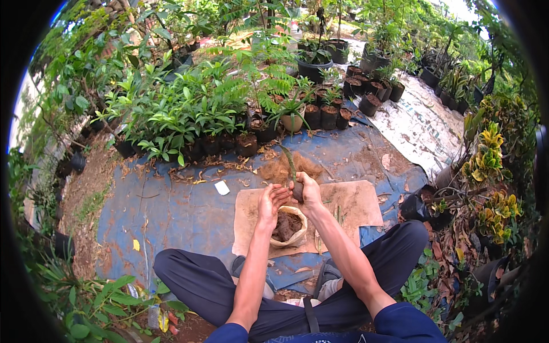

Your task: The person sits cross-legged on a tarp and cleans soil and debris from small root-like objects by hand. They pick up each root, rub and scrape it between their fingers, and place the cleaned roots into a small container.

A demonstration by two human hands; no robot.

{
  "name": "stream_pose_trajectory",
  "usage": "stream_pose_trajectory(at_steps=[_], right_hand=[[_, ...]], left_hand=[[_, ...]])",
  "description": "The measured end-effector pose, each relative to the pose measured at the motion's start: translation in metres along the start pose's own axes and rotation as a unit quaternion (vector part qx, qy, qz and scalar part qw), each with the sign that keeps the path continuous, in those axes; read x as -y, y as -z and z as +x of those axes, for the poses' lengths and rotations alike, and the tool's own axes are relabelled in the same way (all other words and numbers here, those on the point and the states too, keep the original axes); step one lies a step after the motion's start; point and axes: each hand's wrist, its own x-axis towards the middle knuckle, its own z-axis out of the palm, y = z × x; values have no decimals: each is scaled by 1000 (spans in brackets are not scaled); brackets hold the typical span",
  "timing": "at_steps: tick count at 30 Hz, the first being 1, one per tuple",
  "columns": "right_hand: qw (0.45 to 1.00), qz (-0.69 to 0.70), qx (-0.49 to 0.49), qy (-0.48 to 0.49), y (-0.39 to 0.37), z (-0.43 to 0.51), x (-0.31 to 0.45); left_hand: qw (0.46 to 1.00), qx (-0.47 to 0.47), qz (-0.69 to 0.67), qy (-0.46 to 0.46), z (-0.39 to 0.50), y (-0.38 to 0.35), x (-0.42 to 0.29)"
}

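My right hand (pixel 310 191) grips a dark ball of soil (pixel 297 193) around the base of a plant cutting. The cutting's long green leaf (pixel 289 159) sticks up from the ball and leans to the left. Close by on the left, my left hand (pixel 272 202) is cupped with its fingers extended towards the ball and nothing held in it. Whether its fingertips touch the soil I cannot tell. Below both hands stands a pale sack (pixel 301 233) with a rolled rim, holding dark brown soil (pixel 286 226). Brown fibre (pixel 274 169), like coconut coir, lies heaped beyond the hands.
A tan sheet (pixel 360 201) lies under the sack, with green cut pieces (pixel 339 213) on it. Beneath spreads a blue tarpaulin (pixel 171 210) littered with dry leaves. Potted plants (pixel 246 145) line the far side; yellow-leaved crotons (pixel 489 150) stand at the right. My bent legs flank the sack.
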Motion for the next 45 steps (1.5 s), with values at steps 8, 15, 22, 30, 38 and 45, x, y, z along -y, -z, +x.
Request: stream_pose_trajectory(at_steps=[8, 15, 22, 30, 38, 45], right_hand=[[1000, -2, 1, -11, 0, 6, -1], [989, -117, -59, 69, -2, 4, -12], [920, -329, -40, 208, -2, 10, -22], [837, -489, -47, 240, -21, -11, -15], [904, -363, -42, 222, -18, -8, -6], [929, -323, -59, 169, -19, -10, -7]], left_hand=[[1000, 20, 15, 10, 1, 2, 2], [999, 2, 42, -29, 2, -5, 6], [997, 29, -43, -50, -4, -16, 10], [998, -10, -52, 21, 2, 4, 11], [994, 59, -62, -63, -4, 7, 1], [999, -12, -20, -29, -11, -13, -3]])
